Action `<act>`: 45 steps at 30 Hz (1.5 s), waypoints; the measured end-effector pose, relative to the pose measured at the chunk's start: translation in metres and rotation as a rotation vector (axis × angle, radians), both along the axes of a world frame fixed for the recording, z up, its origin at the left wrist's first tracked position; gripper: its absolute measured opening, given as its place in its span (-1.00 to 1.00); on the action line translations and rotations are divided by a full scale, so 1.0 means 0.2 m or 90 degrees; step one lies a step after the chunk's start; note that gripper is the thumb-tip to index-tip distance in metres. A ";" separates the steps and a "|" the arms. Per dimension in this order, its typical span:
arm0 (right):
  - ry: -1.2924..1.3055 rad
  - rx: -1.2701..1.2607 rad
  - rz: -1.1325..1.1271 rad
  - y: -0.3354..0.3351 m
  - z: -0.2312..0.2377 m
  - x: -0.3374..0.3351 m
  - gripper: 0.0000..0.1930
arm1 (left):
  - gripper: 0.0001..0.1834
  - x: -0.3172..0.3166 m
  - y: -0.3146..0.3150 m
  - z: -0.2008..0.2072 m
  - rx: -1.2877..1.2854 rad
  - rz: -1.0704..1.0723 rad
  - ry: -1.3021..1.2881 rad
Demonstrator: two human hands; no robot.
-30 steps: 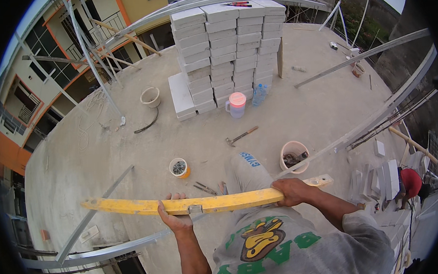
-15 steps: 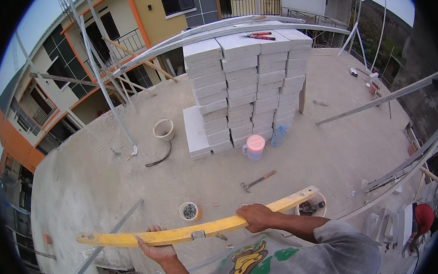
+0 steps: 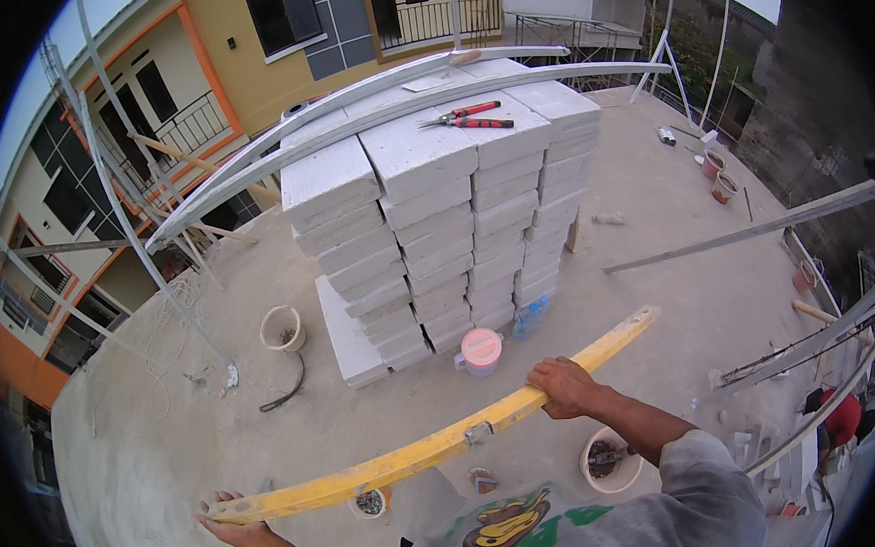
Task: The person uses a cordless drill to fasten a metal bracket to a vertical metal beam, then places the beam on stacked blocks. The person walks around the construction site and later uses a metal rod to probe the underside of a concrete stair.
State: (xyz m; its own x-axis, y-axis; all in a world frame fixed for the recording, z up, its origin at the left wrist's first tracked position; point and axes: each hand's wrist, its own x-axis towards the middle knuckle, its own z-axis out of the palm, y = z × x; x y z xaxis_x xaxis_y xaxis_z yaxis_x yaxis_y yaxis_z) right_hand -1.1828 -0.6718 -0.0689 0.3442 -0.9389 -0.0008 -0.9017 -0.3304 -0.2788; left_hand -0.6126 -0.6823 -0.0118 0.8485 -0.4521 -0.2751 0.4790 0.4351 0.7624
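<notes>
A long yellow spirit level [image 3: 389, 465] stretches across in front of me, its right end higher in the picture than its left. My left hand [image 3: 234, 522] is closed around its left end, with the thumb below and fingertips over the edge. Farther along, past the vial in the middle, my right hand [image 3: 565, 388] grips the level from above. Beyond it stands a tall stack of white blocks [image 3: 421, 159]. Red-handled pliers [image 3: 468, 117] lie on top, beside long light metal bars [image 3: 387, 104]. A pink-lidded jug [image 3: 481, 349] stands at the stack's foot.
A small bucket of metal pieces [image 3: 368, 504] sits below the level. To the right is a larger bucket with tools [image 3: 609, 462]. A pale bucket [image 3: 283, 329] stands left of the stack. Metal props [image 3: 755, 224] slant in from the right, where another person in red [image 3: 842, 419] is low down.
The level has swung up at the right and reaches nearer the stack. My left hand has shifted out to its left end. My view has moved closer to the blocks; the hammer is no longer visible.
</notes>
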 end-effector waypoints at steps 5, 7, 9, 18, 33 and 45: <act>0.029 -0.199 -0.053 -0.43 0.28 -0.21 -0.66 | -0.24 -0.13 -0.48 -0.06 -0.053 -0.104 0.011; 0.027 -0.268 -0.061 -0.63 0.38 -0.26 -0.66 | -0.27 -0.19 -0.69 -0.03 -0.082 -0.158 -0.035; 0.018 -0.332 -0.070 -0.86 0.47 -0.31 -0.65 | -0.28 -0.23 -0.94 0.03 -0.121 -0.175 -0.015; 0.108 -0.365 -0.075 -1.76 0.81 -0.45 -0.60 | -0.35 -0.38 -2.05 0.14 -0.149 -0.197 0.015; 0.069 -0.177 -0.120 -2.10 0.91 -0.46 -0.31 | -0.38 -0.29 -2.89 0.11 -0.221 -0.277 0.028; 0.136 -0.035 -0.107 -2.57 0.96 -0.66 -0.24 | -0.37 -0.27 -2.92 0.04 -0.305 -0.316 0.038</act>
